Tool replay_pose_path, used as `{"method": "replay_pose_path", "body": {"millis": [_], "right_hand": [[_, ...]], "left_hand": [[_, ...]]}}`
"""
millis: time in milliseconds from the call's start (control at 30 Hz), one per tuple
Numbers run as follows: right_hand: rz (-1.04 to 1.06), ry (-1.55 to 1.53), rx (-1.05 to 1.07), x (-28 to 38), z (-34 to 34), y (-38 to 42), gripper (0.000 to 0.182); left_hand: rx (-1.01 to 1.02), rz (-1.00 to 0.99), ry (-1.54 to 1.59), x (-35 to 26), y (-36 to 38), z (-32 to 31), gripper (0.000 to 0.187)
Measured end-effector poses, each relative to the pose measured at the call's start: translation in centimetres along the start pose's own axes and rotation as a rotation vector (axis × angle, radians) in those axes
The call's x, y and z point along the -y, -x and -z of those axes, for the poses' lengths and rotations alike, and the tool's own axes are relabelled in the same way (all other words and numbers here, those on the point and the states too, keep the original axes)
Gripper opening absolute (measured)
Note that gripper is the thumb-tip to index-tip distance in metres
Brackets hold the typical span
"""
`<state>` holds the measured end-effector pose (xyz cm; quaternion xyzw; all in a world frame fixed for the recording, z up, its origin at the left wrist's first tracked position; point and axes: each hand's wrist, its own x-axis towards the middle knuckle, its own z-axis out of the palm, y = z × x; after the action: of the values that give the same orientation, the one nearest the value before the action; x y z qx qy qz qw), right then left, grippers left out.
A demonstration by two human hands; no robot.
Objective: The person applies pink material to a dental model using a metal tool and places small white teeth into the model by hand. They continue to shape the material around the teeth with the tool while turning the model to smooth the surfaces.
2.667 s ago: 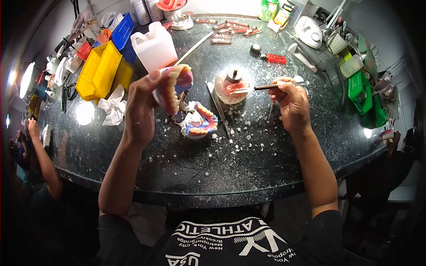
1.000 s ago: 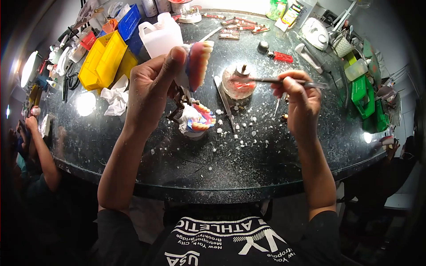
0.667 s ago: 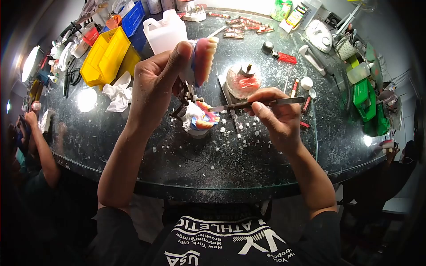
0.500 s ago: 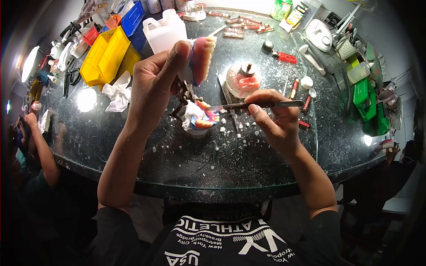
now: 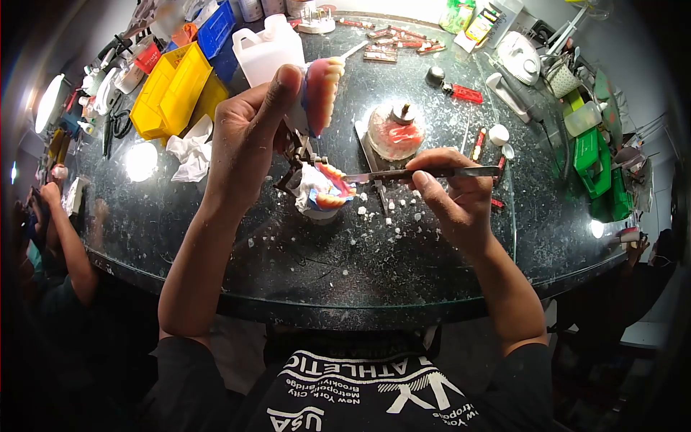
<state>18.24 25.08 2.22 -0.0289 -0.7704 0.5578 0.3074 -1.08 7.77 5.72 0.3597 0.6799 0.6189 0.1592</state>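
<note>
My left hand (image 5: 241,140) is closed around the raised upper half of a dental articulator (image 5: 294,164), thumb on top. This half carries an upper denture model (image 5: 322,97) with pink wax gum and a row of ivory teeth. Below it, the lower denture model (image 5: 332,200), in white plaster with blue and pink wax, rests on the bench, joined by the metal hinge. My right hand (image 5: 461,193) grips a wax knife (image 5: 392,174) by its dark handle, held almost level. Its thin tip is right at the lower model's pink wax.
A glass spirit lamp (image 5: 396,133) stands behind the knife on the black bench (image 5: 309,270), among scattered white plaster crumbs. Yellow bins (image 5: 169,90) and a white jug (image 5: 268,54) stand back left. A red-handled tool (image 5: 462,92) and green trays (image 5: 594,162) lie right. Another person's arm (image 5: 68,237) shows far left.
My right hand and the wax knife have shifted slightly to the right. The upper denture model in my left hand has moved slightly to the left.
</note>
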Motion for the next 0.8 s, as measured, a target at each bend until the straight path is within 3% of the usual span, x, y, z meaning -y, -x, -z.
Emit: {"method": "replay_pose_path", "body": {"millis": [800], "right_hand": [[-0.098, -0.153, 0.007, -0.29, -0.31, 0.14, 0.011]], "left_hand": [[0.001, 0.001, 0.013, -0.12, 0.14, 0.04, 0.062]]}}
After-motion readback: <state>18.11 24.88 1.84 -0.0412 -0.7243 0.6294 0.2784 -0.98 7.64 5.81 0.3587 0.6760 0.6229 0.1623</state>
